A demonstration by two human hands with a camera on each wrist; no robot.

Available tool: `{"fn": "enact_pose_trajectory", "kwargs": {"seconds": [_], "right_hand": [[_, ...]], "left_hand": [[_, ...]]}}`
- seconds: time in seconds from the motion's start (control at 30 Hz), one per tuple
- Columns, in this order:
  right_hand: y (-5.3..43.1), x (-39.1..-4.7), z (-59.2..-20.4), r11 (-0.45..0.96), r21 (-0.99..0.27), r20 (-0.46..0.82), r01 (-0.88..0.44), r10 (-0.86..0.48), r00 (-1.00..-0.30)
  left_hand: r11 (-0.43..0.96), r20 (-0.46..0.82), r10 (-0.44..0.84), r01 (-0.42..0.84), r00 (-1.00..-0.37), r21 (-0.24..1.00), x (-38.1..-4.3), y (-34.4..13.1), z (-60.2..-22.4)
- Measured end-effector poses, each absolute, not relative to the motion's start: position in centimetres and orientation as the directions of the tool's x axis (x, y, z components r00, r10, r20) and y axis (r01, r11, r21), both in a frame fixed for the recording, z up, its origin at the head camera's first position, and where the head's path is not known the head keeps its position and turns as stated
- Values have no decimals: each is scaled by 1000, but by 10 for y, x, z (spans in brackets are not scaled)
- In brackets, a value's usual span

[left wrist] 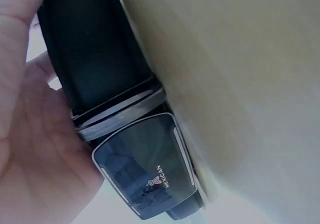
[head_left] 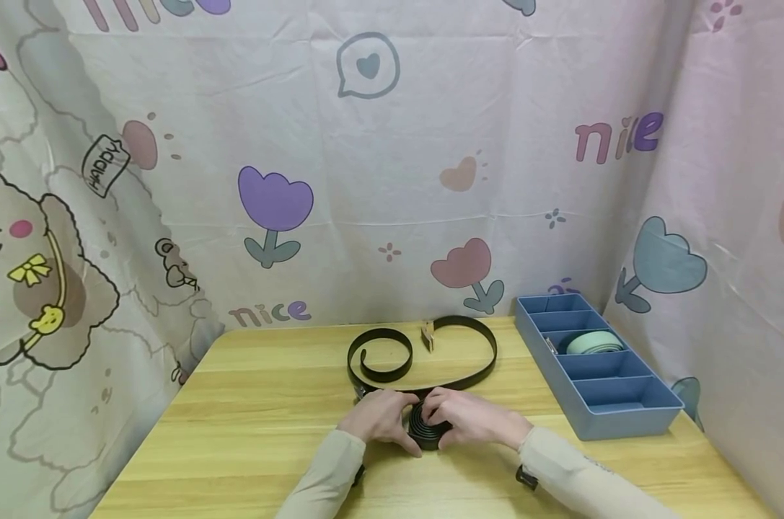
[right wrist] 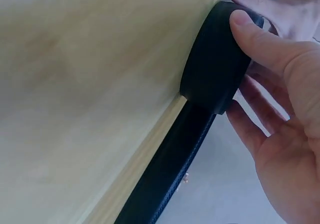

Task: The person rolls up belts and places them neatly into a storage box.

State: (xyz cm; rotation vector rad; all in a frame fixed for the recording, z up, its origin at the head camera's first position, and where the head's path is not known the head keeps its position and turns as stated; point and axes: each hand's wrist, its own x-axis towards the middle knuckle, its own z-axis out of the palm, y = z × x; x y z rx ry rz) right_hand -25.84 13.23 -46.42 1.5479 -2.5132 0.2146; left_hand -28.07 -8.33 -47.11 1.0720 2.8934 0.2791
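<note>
A black belt (head_left: 426,437), wound into a flat tight coil, rests on the wooden table between my two hands. My left hand (head_left: 380,416) grips its left side, thumb at the near edge and fingers at the far edge. Close by its palm is a shiny dark plate buckle (left wrist: 145,166) lettered MEXICAN. My right hand (head_left: 472,416) holds the coil from the right; its thumb (right wrist: 252,36) presses on the outer wrap while curled fingers lie over the top. Just behind my hands, black belt straps (head_left: 489,364) lie loosely curved, with a gold-toned buckle (head_left: 428,336) at one end.
At the right stands a blue-grey divided box (head_left: 563,404) with a rolled pale green belt (head_left: 593,343) in one compartment. Another dark buckle (head_left: 360,391) sits just beyond my left hand. A printed curtain (head_left: 392,180) hangs along the table's back edge.
</note>
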Motion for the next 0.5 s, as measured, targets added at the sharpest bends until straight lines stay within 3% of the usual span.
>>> {"fn": "enact_pose_trajectory", "kwargs": {"seconds": [0.27, 0.5], "right_hand": [[125, -248, -470, 581, -16, 255, -814, -785, -565], [130, -253, -470, 485, -13, 276, -874, -839, -469]], "left_hand": [[741, 42, 652, 648, -757, 177, -282, -85, -473], [724, 11, 663, 645, -749, 245, -283, -83, -473]]}}
